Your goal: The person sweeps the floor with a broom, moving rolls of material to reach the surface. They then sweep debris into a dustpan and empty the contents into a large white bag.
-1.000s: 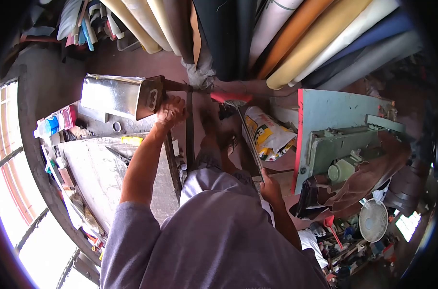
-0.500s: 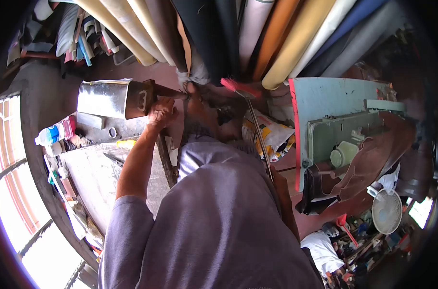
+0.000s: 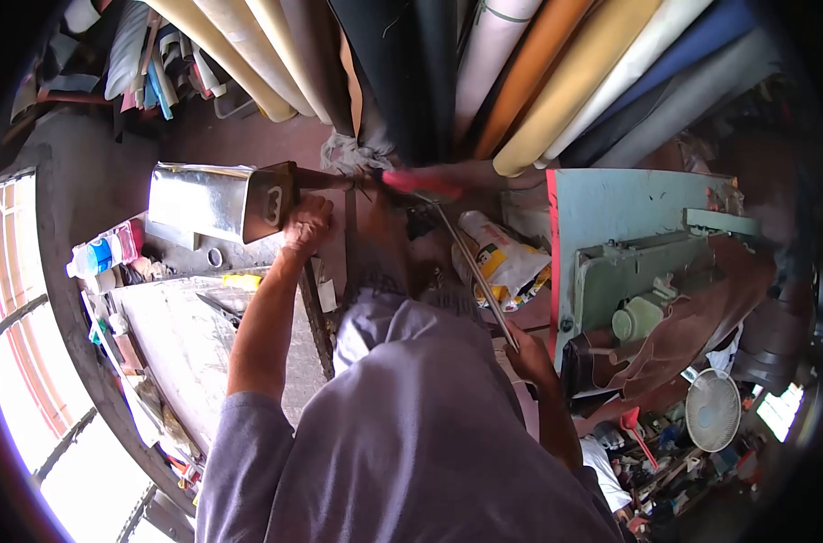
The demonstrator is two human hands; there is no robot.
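Note:
My right hand (image 3: pixel 532 358) is closed round the long metal handle of a broom (image 3: pixel 484 281). Its pink bristles (image 3: pixel 425 183) are smeared by motion, low over the floor near my foot. My left arm reaches forward, and my left hand (image 3: pixel 309 224) has its fingers curled beside a shiny metal box (image 3: pixel 199 201) with a brown end piece. What those fingers grip or lean on is hidden.
Rolls of material (image 3: pixel 574 90) stand along the far side. A worn worktable (image 3: pixel 180 326) lies left; a green machine on a pale blue table (image 3: pixel 628 190) is right. A printed sack (image 3: pixel 502 253), a fan (image 3: pixel 713 410) and clutter are on the right.
The broom's bristles have swept left and lower, toward my foot. My right hand has come out further from beside my body. My left hand keeps its place by the metal box.

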